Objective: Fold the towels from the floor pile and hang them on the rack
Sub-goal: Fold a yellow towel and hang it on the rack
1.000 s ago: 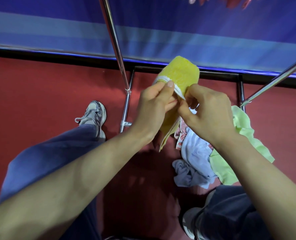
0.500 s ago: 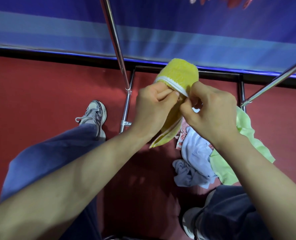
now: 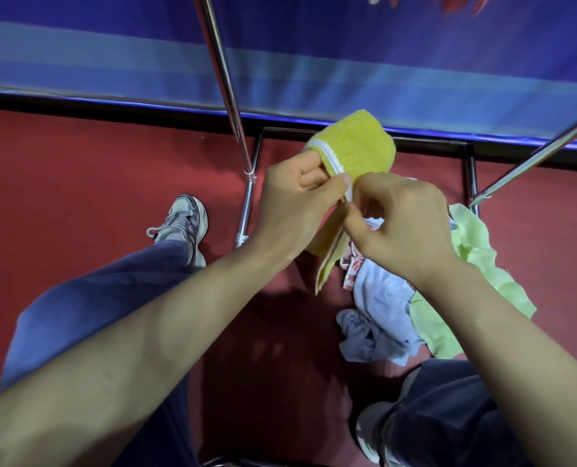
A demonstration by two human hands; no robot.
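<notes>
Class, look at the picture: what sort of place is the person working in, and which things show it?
Probably an indoor room set up for laundry: red carpet floor, a metal drying rack, and a pile of towels on the floor.

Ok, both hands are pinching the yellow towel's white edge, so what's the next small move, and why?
Probably draw the hands apart along the white edge to square up the fold. The left hand and right hand pinch the yellow towel almost at one spot, so its lower part hangs narrow and bunched, too uneven to drape over the rack bar yet.
</notes>
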